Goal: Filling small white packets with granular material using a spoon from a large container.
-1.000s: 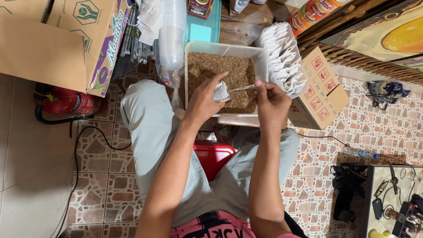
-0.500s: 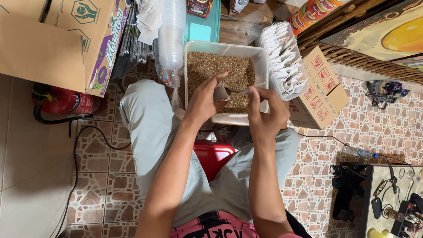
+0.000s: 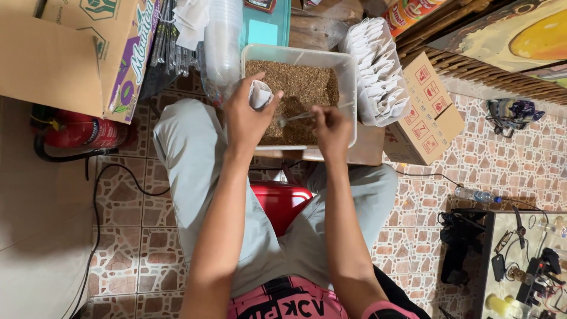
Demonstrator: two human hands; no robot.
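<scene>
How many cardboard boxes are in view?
2. A large open box lies at top left beside the fire extinguisher; a small box sits right of the tub, under the bag basket. Others may be hidden.

The clear plastic tub holds a brown, speckled loose filling. The small filter bag is white, as is the row of empty bags beside the tub. The spoon is silvery. The stool is bright red, the trousers pale grey-green, the waistband pink with black lettering. The floor tiles carry a brown and cream stone-mosaic pattern. The fire extinguisher is red with a black hose, and the cardboard box tan with red symbols.
</scene>
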